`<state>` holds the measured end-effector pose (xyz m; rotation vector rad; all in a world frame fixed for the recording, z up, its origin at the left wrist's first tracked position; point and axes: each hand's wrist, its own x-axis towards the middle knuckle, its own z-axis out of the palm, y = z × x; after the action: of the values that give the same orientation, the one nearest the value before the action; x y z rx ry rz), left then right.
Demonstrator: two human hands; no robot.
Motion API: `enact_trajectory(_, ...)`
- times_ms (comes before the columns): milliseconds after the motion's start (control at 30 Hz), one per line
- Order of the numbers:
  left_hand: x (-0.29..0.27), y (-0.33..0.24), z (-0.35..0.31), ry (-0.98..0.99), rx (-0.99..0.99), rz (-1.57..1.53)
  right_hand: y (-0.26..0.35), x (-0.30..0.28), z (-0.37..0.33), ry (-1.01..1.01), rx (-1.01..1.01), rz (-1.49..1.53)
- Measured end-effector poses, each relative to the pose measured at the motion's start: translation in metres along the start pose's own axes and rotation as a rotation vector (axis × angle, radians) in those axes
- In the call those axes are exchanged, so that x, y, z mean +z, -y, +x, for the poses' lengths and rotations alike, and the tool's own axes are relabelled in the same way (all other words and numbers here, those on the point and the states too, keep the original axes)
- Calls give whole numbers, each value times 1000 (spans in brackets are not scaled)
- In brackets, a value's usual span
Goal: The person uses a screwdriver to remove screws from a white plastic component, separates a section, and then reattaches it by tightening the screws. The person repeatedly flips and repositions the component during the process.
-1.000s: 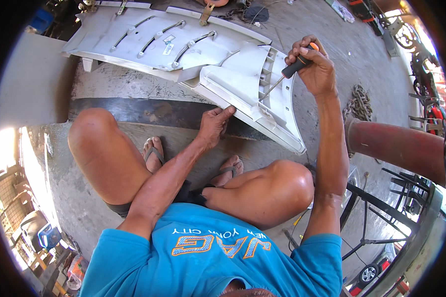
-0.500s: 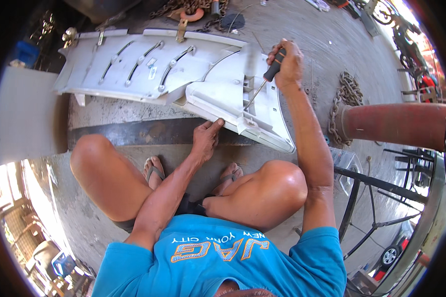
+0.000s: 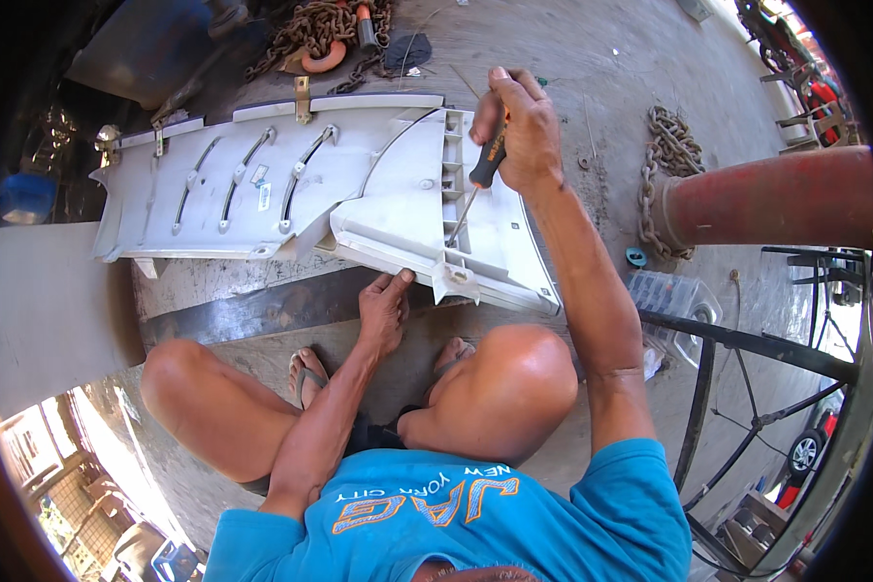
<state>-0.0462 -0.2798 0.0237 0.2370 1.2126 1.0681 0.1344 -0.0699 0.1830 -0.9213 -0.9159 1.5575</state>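
A long white plastic panel [image 3: 378, 225] lies across a low dark-edged block, its ribbed underside facing up. At its right part runs a row of small square pockets. My right hand [image 3: 529, 136] is closed round a screwdriver [image 3: 492, 160] with a black and orange handle, tilted so that its thin shaft reaches down to the pockets; whether the tip touches the plastic I cannot tell. At the near edge, my left hand [image 3: 383, 315] pinches the panel, thumb at the rim and the other fingers curled below.
Beneath the panel sits the block [image 3: 262, 308]. Rusty chain with an orange hook [image 3: 323, 56] is heaped at the far side. To the right, a chain [image 3: 671, 145] rings a thick red pipe [image 3: 776, 199], near a clear plastic case [image 3: 674, 301] and a black metal frame [image 3: 747, 339].
The whole view has shifted, so the panel sits lower and further left in it. My right hand and the screwdriver lean slightly more to the left; my left hand keeps its hold.
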Motion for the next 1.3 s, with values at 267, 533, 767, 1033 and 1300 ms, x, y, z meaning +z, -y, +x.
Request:
enact_trajectory(267,-8,0,0,9,-22,8,-19,-6,7,31,-123,-220)
enact_trajectory(533,-8,-3,0,-18,-116,-20,-18,-27,7,322,218,232)
enact_trajectory(767,-16,-3,-1,-25,-145,-6,-12,3,-3,28,-16,11)
enact_trajectory(1033,-10,-6,-2,-46,-183,1,-9,-23,4,400,72,72)
enact_trajectory(1300,-12,-11,-4,-22,-204,-48,-12,-15,-5,336,175,167)
